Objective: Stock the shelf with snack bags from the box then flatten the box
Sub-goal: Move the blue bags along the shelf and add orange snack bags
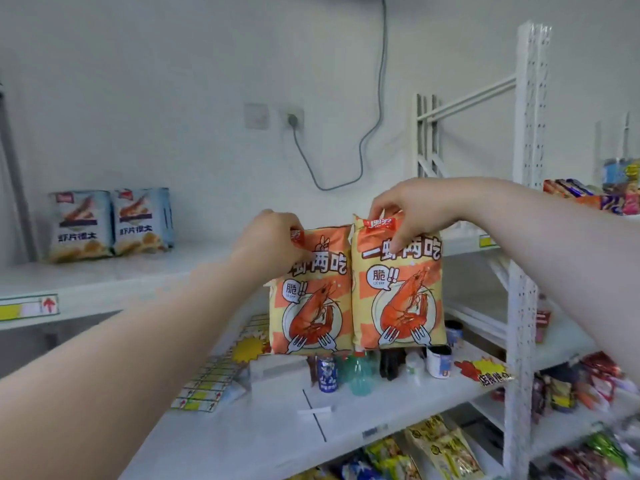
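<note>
Two orange snack bags with a prawn picture hang side by side in the air in front of the white shelf (145, 271). My left hand (273, 244) grips the top left corner of the left bag (311, 306). My right hand (412, 213) pinches the top edge of the right bag (398, 292). Both bags are upright and touch each other along their inner edges. Two light blue snack bags (107, 223) stand on the upper shelf at the left. The box is not in view.
A lower shelf board (277, 434) carries cans, small bottles (360, 375), price-tag strips (211, 382) and a yellow-red sale sign (485, 372). A perforated white upright (519, 306) stands at the right, with more packaged snacks (588, 199) beyond. A grey cable (346, 181) hangs from a wall socket.
</note>
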